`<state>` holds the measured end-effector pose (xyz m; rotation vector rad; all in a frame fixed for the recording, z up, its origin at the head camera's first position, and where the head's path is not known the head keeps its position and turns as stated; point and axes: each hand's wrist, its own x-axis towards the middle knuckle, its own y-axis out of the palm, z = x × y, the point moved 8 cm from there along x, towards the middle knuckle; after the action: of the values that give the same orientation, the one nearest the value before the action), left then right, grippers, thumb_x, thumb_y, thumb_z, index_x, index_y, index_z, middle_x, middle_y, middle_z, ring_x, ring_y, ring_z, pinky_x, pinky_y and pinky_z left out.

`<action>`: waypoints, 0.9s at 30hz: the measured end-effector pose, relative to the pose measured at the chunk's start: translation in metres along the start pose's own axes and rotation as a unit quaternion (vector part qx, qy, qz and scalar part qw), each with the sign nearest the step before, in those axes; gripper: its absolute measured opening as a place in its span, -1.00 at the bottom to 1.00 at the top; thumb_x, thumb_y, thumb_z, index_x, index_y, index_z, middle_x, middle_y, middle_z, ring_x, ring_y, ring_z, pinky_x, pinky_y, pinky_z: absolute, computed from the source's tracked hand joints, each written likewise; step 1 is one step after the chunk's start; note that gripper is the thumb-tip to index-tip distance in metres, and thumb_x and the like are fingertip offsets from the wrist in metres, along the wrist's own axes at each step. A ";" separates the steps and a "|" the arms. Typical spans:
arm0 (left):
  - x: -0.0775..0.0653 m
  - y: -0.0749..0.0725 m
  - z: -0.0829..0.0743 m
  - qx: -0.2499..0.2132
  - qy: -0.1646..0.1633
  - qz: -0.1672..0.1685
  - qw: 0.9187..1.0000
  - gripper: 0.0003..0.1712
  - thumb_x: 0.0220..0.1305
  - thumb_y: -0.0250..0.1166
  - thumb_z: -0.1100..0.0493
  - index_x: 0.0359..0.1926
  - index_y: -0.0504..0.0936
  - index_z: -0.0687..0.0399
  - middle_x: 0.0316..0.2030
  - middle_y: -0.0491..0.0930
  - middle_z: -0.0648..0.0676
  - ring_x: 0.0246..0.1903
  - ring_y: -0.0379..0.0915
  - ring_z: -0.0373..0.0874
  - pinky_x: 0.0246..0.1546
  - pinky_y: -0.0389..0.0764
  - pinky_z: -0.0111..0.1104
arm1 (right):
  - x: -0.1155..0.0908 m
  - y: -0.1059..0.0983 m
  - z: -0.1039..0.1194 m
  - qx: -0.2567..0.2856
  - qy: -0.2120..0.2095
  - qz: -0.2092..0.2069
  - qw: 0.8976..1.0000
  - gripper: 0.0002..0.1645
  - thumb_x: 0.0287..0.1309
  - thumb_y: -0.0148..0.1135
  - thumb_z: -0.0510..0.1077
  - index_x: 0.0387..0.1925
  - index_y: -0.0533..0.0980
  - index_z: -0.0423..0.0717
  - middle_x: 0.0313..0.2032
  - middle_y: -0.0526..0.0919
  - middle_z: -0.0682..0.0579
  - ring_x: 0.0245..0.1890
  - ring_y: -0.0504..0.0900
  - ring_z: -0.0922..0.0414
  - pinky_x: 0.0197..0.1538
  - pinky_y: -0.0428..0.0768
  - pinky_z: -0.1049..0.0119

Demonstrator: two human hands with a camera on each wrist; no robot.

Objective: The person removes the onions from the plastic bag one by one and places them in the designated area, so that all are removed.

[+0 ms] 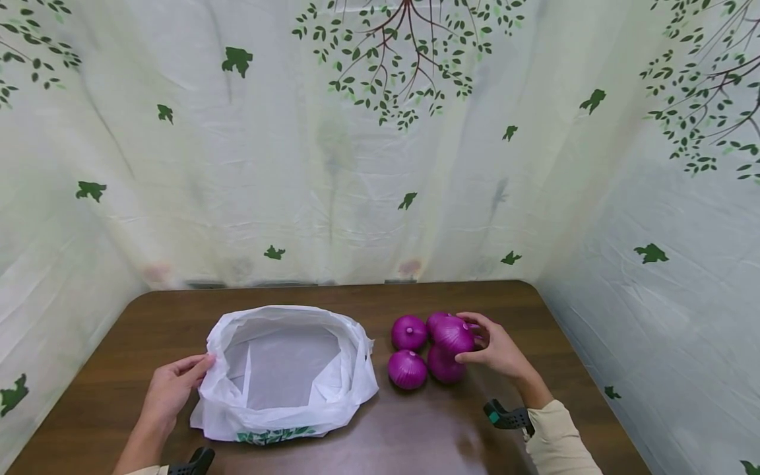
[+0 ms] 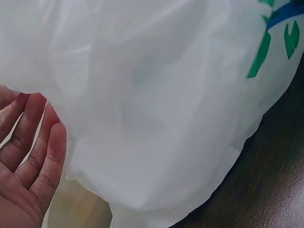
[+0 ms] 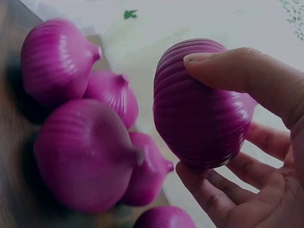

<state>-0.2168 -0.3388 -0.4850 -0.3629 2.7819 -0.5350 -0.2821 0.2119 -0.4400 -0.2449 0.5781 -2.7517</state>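
A white plastic bag point(image 1: 285, 422) with green print stands on the table, its mouth spread wide and facing up. At its left rim my left hand point(image 1: 168, 389) pinches the plastic; the left wrist view shows the fingertips at the bag's wall point(image 2: 142, 123). My right hand point(image 1: 501, 353) grips a purple onion point(image 3: 204, 114) between thumb and fingers, raised above the others. Several more onions sit close together right of the bag, among them a front left one point(image 1: 407, 369) and a back left one point(image 1: 410, 332). Fingers and the held onion partly cover those behind.
The brown wooden table point(image 1: 427, 435) has its far edge against a pale curtain point(image 1: 356, 165) printed with leaves and branches. More of this curtain hangs along the left and right sides. Each wrist wears a dark band, the right one point(image 1: 507, 417) near the sleeve.
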 end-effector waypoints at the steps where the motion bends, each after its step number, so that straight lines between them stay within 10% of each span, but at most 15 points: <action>1: 0.000 0.000 0.000 0.001 -0.002 -0.001 1.000 -0.25 0.27 0.24 -0.19 0.09 0.51 0.46 -0.34 0.59 -0.19 -0.40 0.49 -0.35 -0.34 0.53 -0.53 | -0.002 -0.002 -0.002 0.001 0.004 -0.004 1.000 -0.15 -0.15 0.55 -0.26 0.23 0.36 -0.18 0.11 0.45 -0.22 0.07 0.49 -0.14 0.02 0.55 0.26; 27: 0.000 0.000 0.000 0.015 -0.012 -0.002 1.000 -0.22 0.26 0.24 -0.21 0.12 0.50 0.45 -0.31 0.62 -0.13 -0.40 0.50 -0.33 -0.34 0.50 -0.53 | -0.046 -0.028 -0.048 0.010 0.024 -0.088 0.996 -0.10 -0.11 0.50 -0.33 0.29 0.27 -0.34 0.15 0.41 -0.37 0.07 0.52 -0.08 0.03 0.50 0.47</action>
<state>-0.2166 -0.3386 -0.4856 -0.3671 2.7482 -0.5702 -0.2577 0.2691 -0.4767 -0.2370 0.5656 -2.9388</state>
